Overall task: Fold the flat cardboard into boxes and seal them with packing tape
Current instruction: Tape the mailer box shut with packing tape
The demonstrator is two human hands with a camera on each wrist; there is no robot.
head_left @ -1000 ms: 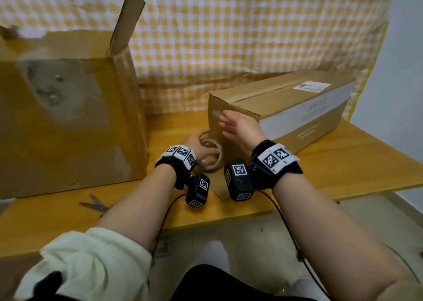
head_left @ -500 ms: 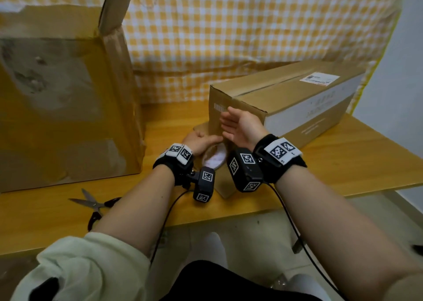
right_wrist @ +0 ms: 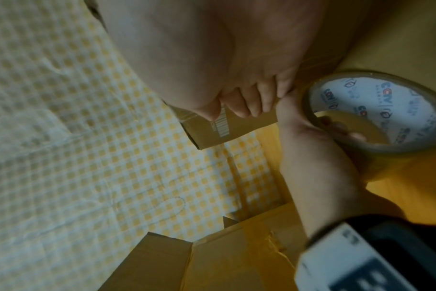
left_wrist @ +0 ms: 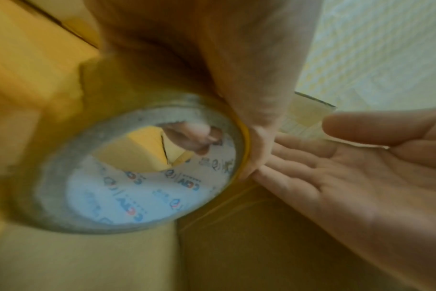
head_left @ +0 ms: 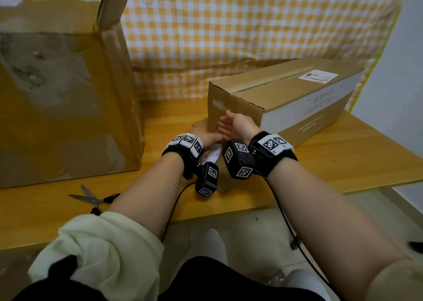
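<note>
A long closed cardboard box (head_left: 286,94) lies on the wooden table (head_left: 332,163), its near end face turned toward me. My left hand (head_left: 206,138) grips a roll of brown packing tape (head_left: 212,155) low against that end face. In the left wrist view a finger hooks through the core of the tape roll (left_wrist: 142,167). My right hand (head_left: 233,124) lies flat on the end face just above the roll, fingers straight and pressing the cardboard (right_wrist: 247,106). A shiny strip of tape runs under those fingers down to the tape roll (right_wrist: 376,112).
A big open carton (head_left: 64,99) with a raised flap stands at the left. Scissors (head_left: 91,200) lie near the table's front edge on the left. A yellow checked cloth (head_left: 229,26) hangs behind. The table's front edge runs just below my wrists.
My right hand has slid down the box's end face toward the roll. The left hand has turned the roll, so less of its ring faces me.
</note>
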